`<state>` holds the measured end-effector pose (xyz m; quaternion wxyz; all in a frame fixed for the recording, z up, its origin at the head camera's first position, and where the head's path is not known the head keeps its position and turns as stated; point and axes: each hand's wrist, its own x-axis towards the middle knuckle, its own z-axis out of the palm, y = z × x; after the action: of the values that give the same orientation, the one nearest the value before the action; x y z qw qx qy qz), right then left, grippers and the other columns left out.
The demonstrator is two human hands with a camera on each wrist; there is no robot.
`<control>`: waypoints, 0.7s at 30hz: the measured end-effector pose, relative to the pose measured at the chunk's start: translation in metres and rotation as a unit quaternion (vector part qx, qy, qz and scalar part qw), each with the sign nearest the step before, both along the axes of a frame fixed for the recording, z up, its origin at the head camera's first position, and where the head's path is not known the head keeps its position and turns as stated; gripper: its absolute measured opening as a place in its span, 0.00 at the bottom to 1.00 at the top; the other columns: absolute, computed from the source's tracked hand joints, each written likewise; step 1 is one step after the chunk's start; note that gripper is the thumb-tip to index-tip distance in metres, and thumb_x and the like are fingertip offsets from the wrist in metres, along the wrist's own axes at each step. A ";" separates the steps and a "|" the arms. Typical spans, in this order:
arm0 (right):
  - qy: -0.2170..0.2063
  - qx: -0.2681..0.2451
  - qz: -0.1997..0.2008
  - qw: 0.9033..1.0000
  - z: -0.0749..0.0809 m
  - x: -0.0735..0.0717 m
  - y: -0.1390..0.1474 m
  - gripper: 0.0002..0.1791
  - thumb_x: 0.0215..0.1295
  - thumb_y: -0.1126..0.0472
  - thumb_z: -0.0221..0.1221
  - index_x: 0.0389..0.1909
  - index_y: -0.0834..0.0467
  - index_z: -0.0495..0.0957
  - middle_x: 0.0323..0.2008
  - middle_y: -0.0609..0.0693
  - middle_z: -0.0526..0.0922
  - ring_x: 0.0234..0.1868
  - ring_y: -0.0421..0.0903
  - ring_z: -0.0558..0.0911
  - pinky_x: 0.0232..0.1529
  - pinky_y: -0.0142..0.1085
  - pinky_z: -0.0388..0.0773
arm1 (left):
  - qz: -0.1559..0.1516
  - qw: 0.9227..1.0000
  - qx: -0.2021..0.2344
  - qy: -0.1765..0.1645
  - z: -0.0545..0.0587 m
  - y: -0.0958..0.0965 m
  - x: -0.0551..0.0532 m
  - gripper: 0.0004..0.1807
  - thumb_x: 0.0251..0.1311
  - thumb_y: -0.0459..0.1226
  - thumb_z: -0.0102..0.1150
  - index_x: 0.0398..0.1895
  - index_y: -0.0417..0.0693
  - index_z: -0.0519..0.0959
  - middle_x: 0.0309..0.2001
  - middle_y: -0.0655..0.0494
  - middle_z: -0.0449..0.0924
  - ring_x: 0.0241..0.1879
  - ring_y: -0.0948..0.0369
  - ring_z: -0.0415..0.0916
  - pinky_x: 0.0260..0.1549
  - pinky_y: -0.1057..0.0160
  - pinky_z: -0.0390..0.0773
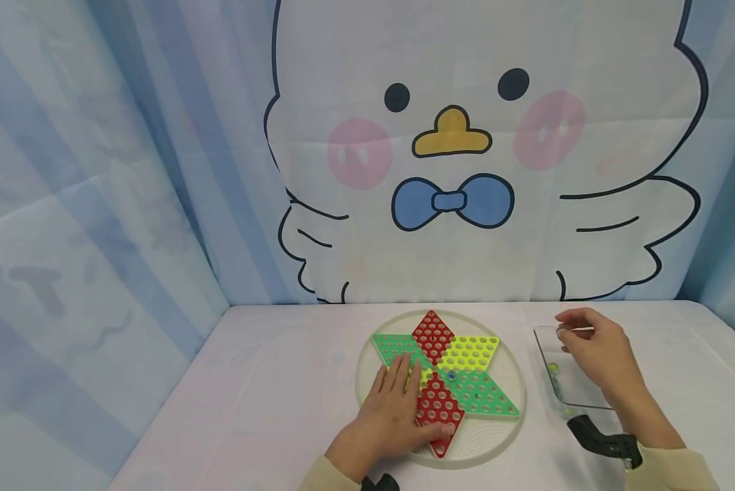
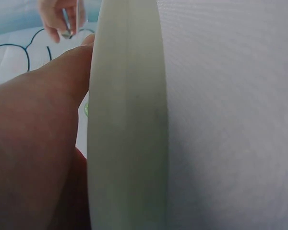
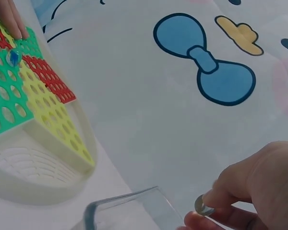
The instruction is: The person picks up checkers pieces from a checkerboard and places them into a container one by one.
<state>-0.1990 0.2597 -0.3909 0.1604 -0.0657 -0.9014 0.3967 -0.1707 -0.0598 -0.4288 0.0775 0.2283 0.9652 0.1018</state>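
A round, cream Chinese checkers board [image 1: 487, 438] carries a star of red, yellow and green perforated points. My left hand [image 1: 388, 417] rests palm down across its left side, fingers straight, covering part of the star. One blue marble [image 1: 452, 376] sits in a hole near the star's centre. To the board's right, my right hand [image 1: 601, 351] is raised over a clear box [image 1: 579, 407]. Between its thumb and fingers it pinches a glass marble [image 3: 203, 205]. Inside the box, along its left side, lie several greenish marbles [image 1: 553, 369].
Pale cloth covers the table [image 1: 269, 395]. Behind it hangs a curtain [image 1: 466, 259] printed with a cartoon bird wearing a blue bow tie. Another curtain [image 1: 85, 239] closes off the left side. A black wrist strap [image 1: 603, 438] is on the right forearm.
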 end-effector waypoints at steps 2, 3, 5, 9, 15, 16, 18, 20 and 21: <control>-0.014 -0.001 -0.001 1.000 -0.001 0.000 0.001 0.17 0.71 0.63 0.52 0.57 0.66 0.74 0.51 0.66 0.77 0.38 0.48 0.82 0.30 0.21 0.73 | 0.001 1.000 0.001 -0.002 -0.001 0.000 0.000 0.59 0.57 0.76 0.42 0.80 0.46 0.46 0.81 0.46 0.40 0.81 0.52 0.36 0.77 0.47 0.45; -0.021 -0.001 -0.001 1.000 -0.002 0.000 0.001 0.18 0.71 0.63 0.52 0.58 0.66 0.73 0.51 0.66 0.77 0.40 0.52 0.82 0.30 0.22 0.74 | 0.002 1.000 0.000 -0.003 -0.001 0.000 0.000 0.59 0.57 0.76 0.42 0.80 0.46 0.46 0.81 0.46 0.39 0.81 0.52 0.36 0.77 0.47 0.45; -0.034 0.001 -0.002 0.999 -0.004 -0.001 0.001 0.18 0.71 0.63 0.52 0.58 0.67 0.72 0.51 0.67 0.76 0.41 0.55 0.83 0.32 0.26 0.75 | 0.003 1.000 0.001 -0.005 -0.001 0.000 0.000 0.59 0.57 0.76 0.42 0.80 0.46 0.46 0.81 0.46 0.39 0.81 0.52 0.36 0.77 0.47 0.44; -0.052 0.007 0.000 0.999 -0.013 -0.007 0.008 0.19 0.70 0.62 0.51 0.58 0.67 0.71 0.50 0.66 0.76 0.40 0.54 0.83 0.35 0.37 0.79 | 0.004 1.000 0.003 -0.008 -0.001 -0.001 0.000 0.59 0.57 0.76 0.42 0.80 0.46 0.46 0.81 0.46 0.39 0.81 0.52 0.36 0.77 0.47 0.44; -0.052 0.029 0.007 0.998 -0.047 -0.028 0.029 0.20 0.69 0.61 0.52 0.58 0.64 0.71 0.48 0.64 0.77 0.38 0.51 0.83 0.32 0.37 0.80 | 0.003 1.000 0.006 -0.004 -0.002 -0.001 0.000 0.59 0.57 0.76 0.42 0.80 0.46 0.47 0.81 0.45 0.39 0.81 0.52 0.36 0.77 0.47 0.44; -0.056 0.030 0.008 0.998 -0.045 -0.027 0.028 0.20 0.69 0.61 0.52 0.58 0.65 0.71 0.48 0.64 0.77 0.38 0.51 0.83 0.32 0.36 0.80 | 0.003 1.000 0.007 -0.003 -0.002 -0.001 0.000 0.59 0.57 0.76 0.42 0.80 0.45 0.47 0.81 0.45 0.39 0.81 0.52 0.36 0.77 0.47 0.44; -0.073 0.023 0.011 0.997 -0.033 -0.019 0.021 0.20 0.68 0.63 0.52 0.58 0.67 0.71 0.48 0.66 0.76 0.38 0.53 0.83 0.33 0.38 0.80 | 0.003 1.000 0.007 -0.003 -0.002 -0.001 -0.001 0.59 0.57 0.76 0.42 0.80 0.45 0.47 0.81 0.45 0.39 0.81 0.52 0.36 0.77 0.47 0.44; -0.088 0.020 0.014 0.996 -0.015 -0.008 0.011 0.20 0.67 0.65 0.52 0.57 0.69 0.70 0.47 0.68 0.76 0.37 0.53 0.82 0.32 0.38 0.80 | 0.004 1.000 0.008 -0.004 -0.003 -0.001 -0.001 0.59 0.57 0.76 0.42 0.80 0.46 0.47 0.81 0.45 0.39 0.81 0.52 0.36 0.77 0.47 0.44; -0.093 0.021 0.015 0.995 -0.015 -0.008 0.011 0.19 0.67 0.66 0.52 0.57 0.69 0.70 0.47 0.68 0.76 0.37 0.53 0.82 0.32 0.38 0.80 | 0.004 1.000 0.008 -0.004 -0.003 -0.001 -0.001 0.59 0.57 0.76 0.42 0.80 0.46 0.47 0.81 0.45 0.39 0.81 0.52 0.36 0.77 0.47 0.44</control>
<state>-0.2065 0.2703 -0.4059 0.0714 -0.0848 -0.9214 0.3725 -0.1719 -0.0603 -0.4318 0.0790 0.2246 0.9649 0.1104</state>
